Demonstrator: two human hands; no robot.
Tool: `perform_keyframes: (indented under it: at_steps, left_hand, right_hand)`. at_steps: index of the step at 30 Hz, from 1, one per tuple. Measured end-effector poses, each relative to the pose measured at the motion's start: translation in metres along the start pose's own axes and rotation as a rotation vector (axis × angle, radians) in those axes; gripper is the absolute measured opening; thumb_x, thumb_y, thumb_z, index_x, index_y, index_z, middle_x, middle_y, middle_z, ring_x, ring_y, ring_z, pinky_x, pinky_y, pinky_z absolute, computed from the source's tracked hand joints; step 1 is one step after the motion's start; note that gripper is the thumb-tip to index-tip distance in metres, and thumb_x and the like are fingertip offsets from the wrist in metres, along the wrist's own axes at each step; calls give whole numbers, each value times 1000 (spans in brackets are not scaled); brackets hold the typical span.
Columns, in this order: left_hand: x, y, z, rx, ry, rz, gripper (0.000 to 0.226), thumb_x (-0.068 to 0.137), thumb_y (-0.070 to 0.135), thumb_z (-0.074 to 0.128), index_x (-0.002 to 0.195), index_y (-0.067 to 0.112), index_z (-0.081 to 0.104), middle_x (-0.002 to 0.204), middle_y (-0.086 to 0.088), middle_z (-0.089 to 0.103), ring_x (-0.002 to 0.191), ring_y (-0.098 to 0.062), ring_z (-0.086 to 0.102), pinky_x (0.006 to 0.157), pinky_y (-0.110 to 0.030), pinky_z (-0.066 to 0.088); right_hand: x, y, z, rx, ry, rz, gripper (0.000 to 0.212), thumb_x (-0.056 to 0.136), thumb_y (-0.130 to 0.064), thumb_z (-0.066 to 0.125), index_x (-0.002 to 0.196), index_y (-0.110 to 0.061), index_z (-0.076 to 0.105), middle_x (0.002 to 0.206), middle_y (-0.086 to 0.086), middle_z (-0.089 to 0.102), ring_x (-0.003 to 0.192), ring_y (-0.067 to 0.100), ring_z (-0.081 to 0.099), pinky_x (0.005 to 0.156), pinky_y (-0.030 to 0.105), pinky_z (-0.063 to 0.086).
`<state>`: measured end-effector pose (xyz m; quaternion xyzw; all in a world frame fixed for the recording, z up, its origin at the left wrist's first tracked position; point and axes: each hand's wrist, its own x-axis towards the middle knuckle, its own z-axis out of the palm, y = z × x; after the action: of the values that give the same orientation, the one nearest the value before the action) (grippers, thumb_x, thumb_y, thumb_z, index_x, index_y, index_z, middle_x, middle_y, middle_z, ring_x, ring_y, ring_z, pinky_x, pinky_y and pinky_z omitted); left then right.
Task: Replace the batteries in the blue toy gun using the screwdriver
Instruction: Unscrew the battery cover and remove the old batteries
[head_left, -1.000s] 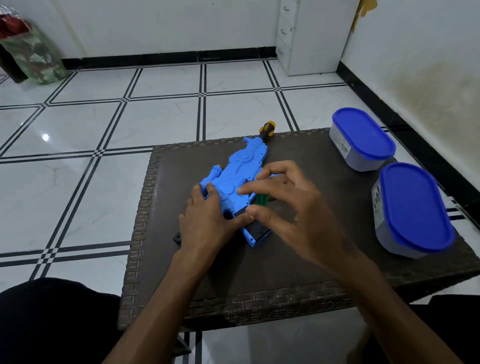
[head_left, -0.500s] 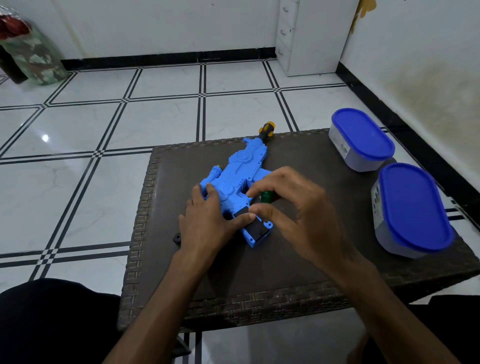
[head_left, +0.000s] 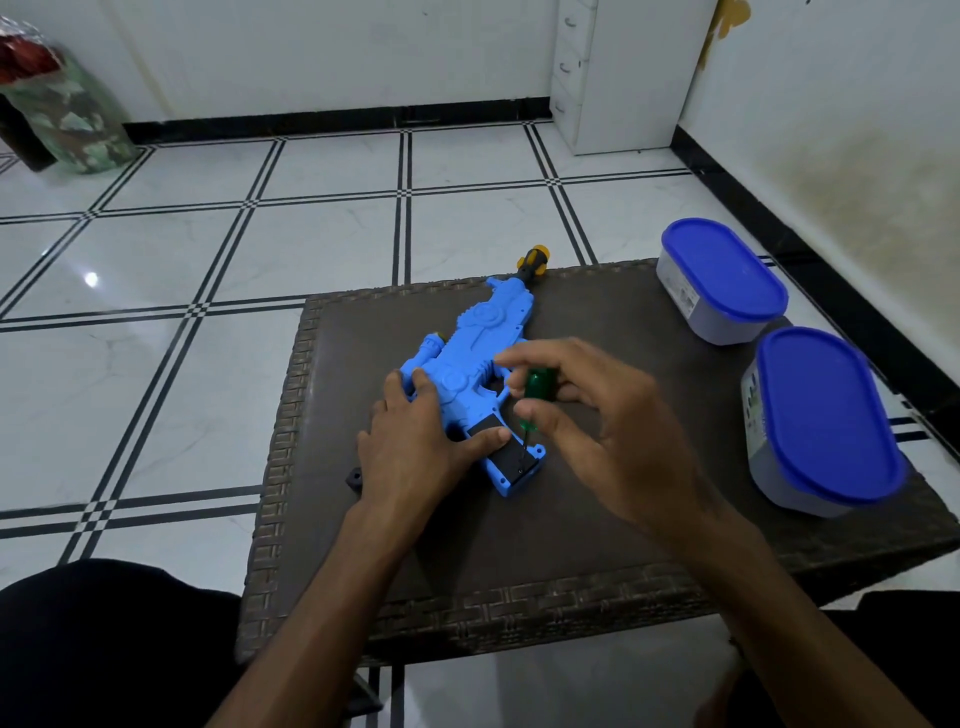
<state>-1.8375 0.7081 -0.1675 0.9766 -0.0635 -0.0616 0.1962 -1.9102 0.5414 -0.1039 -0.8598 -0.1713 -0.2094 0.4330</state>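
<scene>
The blue toy gun (head_left: 478, 345) lies flat on the brown woven table (head_left: 571, 545), its orange-and-black muzzle pointing away from me. Its grip holds a black battery cover (head_left: 506, 460). My left hand (head_left: 415, 439) presses down on the gun's body, thumb on the black cover. My right hand (head_left: 597, 421) pinches a green-handled screwdriver (head_left: 537, 387), held nearly upright. The thin shaft reaches down to the lower end of the black cover.
Two grey containers with blue lids stand on the table's right side, one at the back (head_left: 722, 278) and one nearer (head_left: 821, 415). A small black part (head_left: 355, 478) lies left of my left wrist. Tiled floor surrounds the table; a white cabinet (head_left: 623, 73) stands behind.
My right hand has lifted the green screwdriver from beside the gun, stood it upright and brought its tip down onto the black cover. The left hand stays on the gun.
</scene>
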Motion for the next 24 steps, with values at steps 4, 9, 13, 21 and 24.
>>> perform_keyframes:
  at_steps: [4, 9, 13, 21, 24]
  left_hand:
    - [0, -1, 0, 12, 2, 8, 115, 64, 83, 53, 149, 13, 21, 156, -9, 17, 135, -32, 35, 100, -53, 42]
    - [0, -1, 0, 2, 2, 9, 119, 57, 86, 42, 149, 12, 22, 152, -8, 22, 130, -32, 40, 97, -52, 44]
    - [1, -2, 3, 1, 6, 6, 115, 64, 82, 56, 149, 14, 21, 154, -7, 19, 135, -31, 35, 100, -53, 42]
    - [2, -2, 4, 7, 10, -5, 117, 64, 82, 57, 150, 14, 19, 157, -8, 16, 136, -32, 34, 102, -53, 41]
    - [2, -2, 3, 7, 3, -10, 117, 64, 82, 57, 151, 15, 18, 158, -7, 13, 138, -32, 32, 103, -54, 40]
  right_hand:
    - [-3, -1, -1, 87, -43, 36, 32, 87, 5, 60, 116, -8, 66, 117, -1, 66, 115, 7, 61, 94, 21, 50]
    - [-1, 3, 1, -52, 6, -37, 26, 86, -16, 71, 111, -14, 73, 103, 4, 56, 91, 13, 61, 80, 28, 52]
    - [0, 4, -1, -12, 12, -2, 36, 85, -3, 71, 120, -11, 67, 108, 2, 67, 101, 10, 66, 85, 25, 55]
    - [-3, 2, -3, 81, 7, 32, 32, 86, 7, 64, 116, -4, 67, 108, 3, 70, 102, 5, 67, 86, 13, 51]
    - [-3, 1, -4, 93, 4, 42, 33, 86, 9, 62, 115, -7, 68, 107, 2, 70, 104, 7, 66, 87, 15, 52]
